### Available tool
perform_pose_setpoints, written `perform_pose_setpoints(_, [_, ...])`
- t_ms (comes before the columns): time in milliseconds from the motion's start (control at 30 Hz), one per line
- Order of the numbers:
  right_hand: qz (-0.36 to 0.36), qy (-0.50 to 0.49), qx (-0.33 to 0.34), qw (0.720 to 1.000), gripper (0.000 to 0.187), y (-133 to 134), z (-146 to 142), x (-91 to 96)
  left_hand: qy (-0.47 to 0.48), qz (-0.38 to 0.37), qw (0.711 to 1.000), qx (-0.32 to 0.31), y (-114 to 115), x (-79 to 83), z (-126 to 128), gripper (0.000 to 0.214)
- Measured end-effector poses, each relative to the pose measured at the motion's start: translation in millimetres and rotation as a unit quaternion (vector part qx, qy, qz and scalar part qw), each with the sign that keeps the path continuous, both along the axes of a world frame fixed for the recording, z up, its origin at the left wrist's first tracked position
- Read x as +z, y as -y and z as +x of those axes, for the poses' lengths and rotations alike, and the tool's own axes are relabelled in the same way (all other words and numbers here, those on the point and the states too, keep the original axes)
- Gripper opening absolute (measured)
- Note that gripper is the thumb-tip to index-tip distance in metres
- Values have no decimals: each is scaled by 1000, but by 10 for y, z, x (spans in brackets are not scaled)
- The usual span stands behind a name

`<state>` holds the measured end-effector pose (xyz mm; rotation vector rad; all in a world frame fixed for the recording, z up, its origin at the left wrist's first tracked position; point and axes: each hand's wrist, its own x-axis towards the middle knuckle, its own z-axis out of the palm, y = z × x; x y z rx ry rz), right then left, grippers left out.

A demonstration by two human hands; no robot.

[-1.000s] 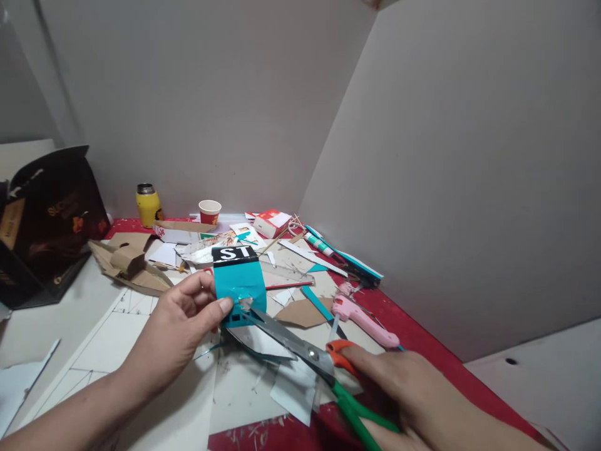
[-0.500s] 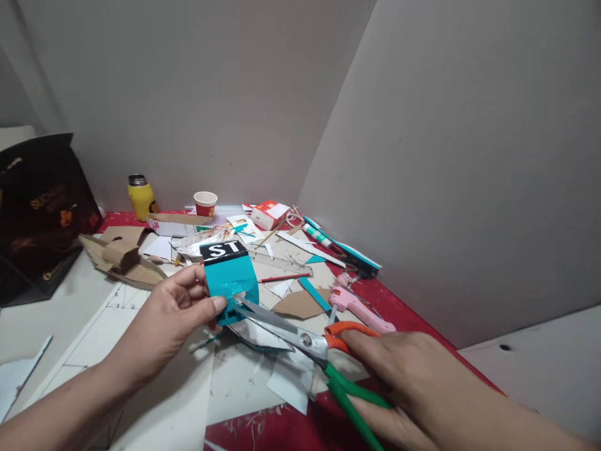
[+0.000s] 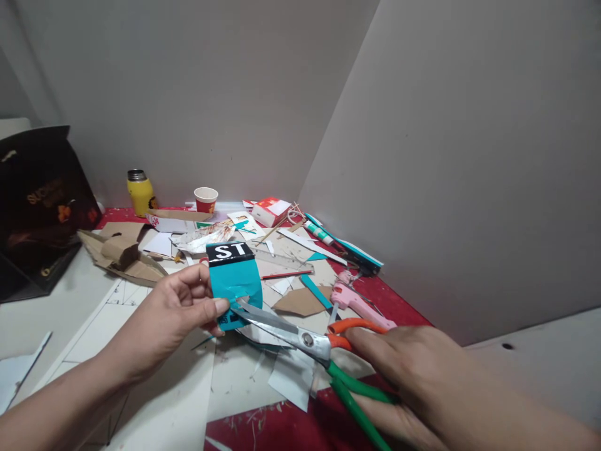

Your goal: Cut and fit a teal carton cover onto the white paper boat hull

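Note:
Between the thumb and fingers of my left hand (image 3: 181,313) is a curved piece of teal card (image 3: 237,282), with a black strip lettered "ST" along its top. My right hand (image 3: 399,369) grips a pair of scissors (image 3: 307,340) by its orange and green handles. The partly parted blades point left, their tips at a torn white spot low on the card, close to my left thumb. Beneath the card and blades, another piece with a pale face lies partly hidden.
A pink glue gun (image 3: 359,305), a red pencil (image 3: 287,274), a clear ruler (image 3: 282,258) and cardboard scraps (image 3: 303,302) lie beyond the scissors. Farther back stand a yellow bottle (image 3: 139,194) and a paper cup (image 3: 205,200). A black bag (image 3: 42,213) is at left, grey walls behind.
The card and scissors sit slightly lower and to the right in view. The blade tips remain at the torn spot, and both hands keep their hold.

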<state>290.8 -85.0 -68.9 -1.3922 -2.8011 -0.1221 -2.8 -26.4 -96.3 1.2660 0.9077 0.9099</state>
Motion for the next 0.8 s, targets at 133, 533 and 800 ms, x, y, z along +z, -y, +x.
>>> perform_pose_setpoints(133, [-2,0,6,1000,16,13,5,8,-9,1,1000,-4,-21,5,-6,17])
perform_pose_setpoints(533, [6,8,23,1000,18,27,28,-118,14,-13,1000,-14,-26,-35,-42,14])
perform_pose_setpoints(800, [15,-14,24,999,19,13,64,-245,32,-30,999,-8,-35,-100,-29,13])
